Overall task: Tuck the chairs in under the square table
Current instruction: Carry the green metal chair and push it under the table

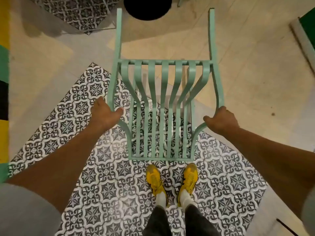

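Note:
A mint-green slatted metal chair (162,99) stands right in front of me, seen from above, its two long side bars reaching away toward the top of the view. My left hand (105,114) grips the chair's left side rail. My right hand (221,120) grips the right side rail. Both arms are stretched forward. A tabletop with a black-and-white tile pattern (76,12) shows at the upper left, apart from the chair. I cannot tell whether it is the square table.
A round black base (147,7) sits on the beige floor just beyond the chair's far end. Patterned floor tiles (71,116) lie under the chair and my yellow shoes (172,181). A green-and-white edge (305,36) runs along the upper right. Yellow and green wall stripes (3,82) border the left.

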`<move>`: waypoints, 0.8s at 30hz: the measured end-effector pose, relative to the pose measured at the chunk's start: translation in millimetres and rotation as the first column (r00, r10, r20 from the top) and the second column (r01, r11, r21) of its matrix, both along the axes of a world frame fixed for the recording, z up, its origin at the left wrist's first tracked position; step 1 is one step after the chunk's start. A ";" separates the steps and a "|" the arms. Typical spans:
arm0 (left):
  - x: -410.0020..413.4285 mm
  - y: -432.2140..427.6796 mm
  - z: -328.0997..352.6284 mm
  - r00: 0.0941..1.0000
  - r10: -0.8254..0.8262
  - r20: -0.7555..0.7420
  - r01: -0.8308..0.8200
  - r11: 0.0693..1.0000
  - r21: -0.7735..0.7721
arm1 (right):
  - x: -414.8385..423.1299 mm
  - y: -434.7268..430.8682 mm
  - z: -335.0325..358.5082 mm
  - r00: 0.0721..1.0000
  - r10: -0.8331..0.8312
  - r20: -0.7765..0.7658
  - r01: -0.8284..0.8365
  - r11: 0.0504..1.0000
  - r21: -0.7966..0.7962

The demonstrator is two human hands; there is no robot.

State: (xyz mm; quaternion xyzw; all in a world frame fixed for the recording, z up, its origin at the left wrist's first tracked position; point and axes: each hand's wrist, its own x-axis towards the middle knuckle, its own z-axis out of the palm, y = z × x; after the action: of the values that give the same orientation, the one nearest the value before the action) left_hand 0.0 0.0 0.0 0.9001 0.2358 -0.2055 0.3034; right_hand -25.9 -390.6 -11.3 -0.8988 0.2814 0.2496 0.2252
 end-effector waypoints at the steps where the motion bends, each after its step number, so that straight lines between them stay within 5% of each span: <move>1: 2.5 4.4 -11.7 0.998 0.064 0.000 -0.064 0.998 -0.025 | 0.8 -3.2 -13.0 0.997 -0.080 0.023 0.081 0.997 -0.021; 6: -2.8 27.0 -73.5 0.977 0.205 -0.060 -0.211 0.970 -0.122 | -0.6 -22.1 -64.9 0.906 -0.414 0.088 0.410 0.910 0.056; 12: -8.0 28.7 -144.5 0.920 0.391 0.009 -0.377 0.893 -0.248 | -2.3 -29.3 -119.0 0.832 -0.524 0.185 0.488 0.848 0.209; 18: 8.6 19.1 -180.7 0.790 0.613 0.023 -0.561 0.738 -0.376 | 11.7 -31.7 -147.3 0.681 -0.725 0.107 0.634 0.656 0.410; 24: 12.1 17.7 -168.1 0.766 0.642 -0.028 -0.613 0.718 -0.330 | 22.3 -41.2 -131.2 0.686 -0.724 0.066 0.633 0.639 0.437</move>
State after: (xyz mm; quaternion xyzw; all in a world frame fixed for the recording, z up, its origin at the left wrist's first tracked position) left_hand 12.1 17.7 -168.1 0.7131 0.4767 -0.0860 0.5067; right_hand -3.7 -431.9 -142.5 -0.6864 0.5174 0.0870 0.5035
